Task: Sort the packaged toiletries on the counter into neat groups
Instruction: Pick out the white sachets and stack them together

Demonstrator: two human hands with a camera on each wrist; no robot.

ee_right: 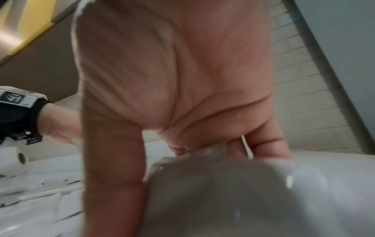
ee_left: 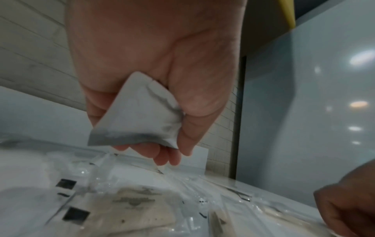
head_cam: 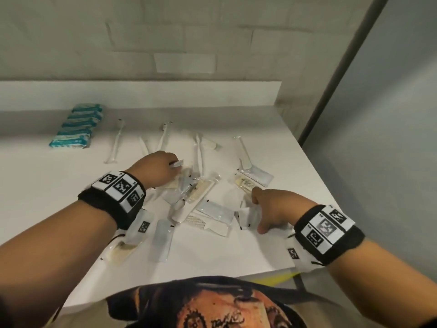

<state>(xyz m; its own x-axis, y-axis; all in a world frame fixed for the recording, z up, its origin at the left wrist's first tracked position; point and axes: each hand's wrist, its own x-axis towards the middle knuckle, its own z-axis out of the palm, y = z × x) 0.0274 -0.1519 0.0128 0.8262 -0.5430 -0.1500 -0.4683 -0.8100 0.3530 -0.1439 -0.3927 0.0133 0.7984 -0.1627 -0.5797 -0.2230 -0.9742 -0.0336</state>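
Left hand (ee_left: 154, 77) pinches a white sachet (ee_left: 136, 117); right hand (head_cam: 272, 209) clutches packets (head_cam: 248, 215).

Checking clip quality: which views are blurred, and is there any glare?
Head view: mostly sharp, edges bend from the wide lens. Left wrist view: the left hand and its white packet are clear, the packets below smear, and light spots glare on the wall panel. Right wrist view: blurred throughout.
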